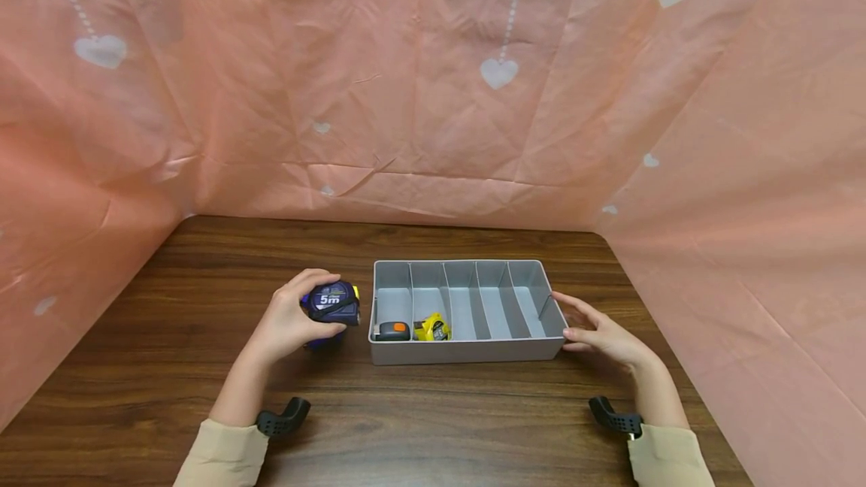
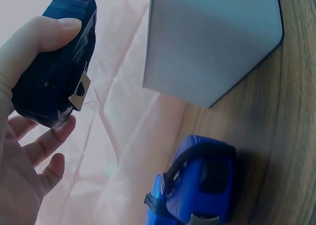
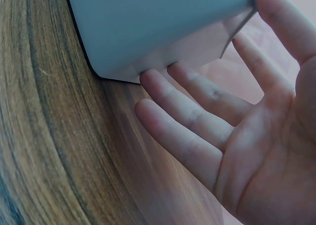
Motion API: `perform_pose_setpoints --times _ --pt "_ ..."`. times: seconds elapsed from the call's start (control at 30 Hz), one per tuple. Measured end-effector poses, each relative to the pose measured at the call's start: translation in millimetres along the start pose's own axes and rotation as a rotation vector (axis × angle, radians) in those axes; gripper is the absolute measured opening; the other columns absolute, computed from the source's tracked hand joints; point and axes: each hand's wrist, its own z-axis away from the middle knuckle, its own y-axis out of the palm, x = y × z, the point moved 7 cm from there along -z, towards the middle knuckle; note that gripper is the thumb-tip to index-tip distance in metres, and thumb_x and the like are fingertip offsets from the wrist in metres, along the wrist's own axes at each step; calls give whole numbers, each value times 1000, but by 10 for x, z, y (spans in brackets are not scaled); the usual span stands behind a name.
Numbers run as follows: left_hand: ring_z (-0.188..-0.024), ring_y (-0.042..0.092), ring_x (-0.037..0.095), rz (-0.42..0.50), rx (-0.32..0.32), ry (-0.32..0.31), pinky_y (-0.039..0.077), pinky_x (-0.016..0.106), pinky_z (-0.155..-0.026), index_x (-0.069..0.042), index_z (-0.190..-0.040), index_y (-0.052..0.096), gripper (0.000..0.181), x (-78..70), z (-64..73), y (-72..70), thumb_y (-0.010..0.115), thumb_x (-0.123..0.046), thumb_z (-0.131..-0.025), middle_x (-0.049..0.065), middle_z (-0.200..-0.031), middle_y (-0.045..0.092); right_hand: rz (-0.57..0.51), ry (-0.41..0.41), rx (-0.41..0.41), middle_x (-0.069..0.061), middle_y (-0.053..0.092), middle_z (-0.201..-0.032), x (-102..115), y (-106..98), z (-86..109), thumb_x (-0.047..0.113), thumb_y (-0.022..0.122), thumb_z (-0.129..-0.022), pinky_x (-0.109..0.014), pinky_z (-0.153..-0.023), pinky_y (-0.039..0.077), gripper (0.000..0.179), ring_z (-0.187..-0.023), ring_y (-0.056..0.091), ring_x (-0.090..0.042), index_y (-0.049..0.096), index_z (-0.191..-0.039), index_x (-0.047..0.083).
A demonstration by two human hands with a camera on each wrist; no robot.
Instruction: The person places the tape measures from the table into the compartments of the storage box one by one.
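Note:
A dark tape measure (image 1: 333, 300) marked 5m is held up by my left hand (image 1: 287, 322), between the thumb and the fingers. In the left wrist view, the thumb lies on the dark case (image 2: 54, 72) and its metal end hook shows. Below it, blue tape measures (image 2: 210, 185) rest on the table, mostly hidden by the hand in the head view. My right hand (image 1: 605, 335) touches the right end of the grey divided box (image 1: 467, 352), fingers nearly straight. Inside, a black tape measure (image 1: 392, 331) with an orange button occupies the leftmost compartment, and a yellow tape measure (image 1: 433, 328) the one beside it.
Thin dividers (image 1: 497, 299) split the box into a row of compartments. It stands on a dark wooden table (image 1: 433, 412). Pink cloth (image 1: 406, 96) with white hearts hangs behind and along both sides.

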Motion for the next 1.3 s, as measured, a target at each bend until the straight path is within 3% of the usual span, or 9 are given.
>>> perform_pose_setpoints --times 0.23,0.47,0.73,1.07,1.3 --pt "-108 54 24 57 15 -2 45 47 -89 -11 -122 63 71 55 -45 45 93 -11 -58 2 -120 57 3 3 -5 -37 19 -146 1 -1 1 0 54 -95 -47 -87 49 66 -124 43 -38 20 -151 5" --pt "-108 53 20 89 25 11 44 41 -89 -14 -122 63 71 24 -102 107 93 -11 -58 -1 -121 57 11 16 -19 -37 20 -146 8 1 10 0 53 -95 -44 -86 50 65 -122 43 -43 20 -151 4" --pt "-108 52 24 110 36 -3 43 48 -89 -14 -122 64 71 -67 -183 186 93 -11 -57 -1 -122 56 5 11 -15 -38 20 -145 5 1 4 0 53 -95 -45 -86 50 65 -121 47 -37 20 -151 4" --pt "-110 52 23 164 68 28 42 50 -90 -13 -121 64 73 -147 -242 342 93 -8 -55 -2 -121 57 -4 3 -4 -38 20 -144 13 6 1 2 54 -95 -45 -86 50 66 -118 50 -33 19 -151 4" --pt "-112 49 22 126 69 30 30 56 -95 -17 -121 64 72 -189 -276 424 94 -13 -56 -4 -122 57 -5 5 -6 -38 21 -145 17 5 6 1 54 -95 -45 -87 49 66 -118 51 -32 19 -151 5"
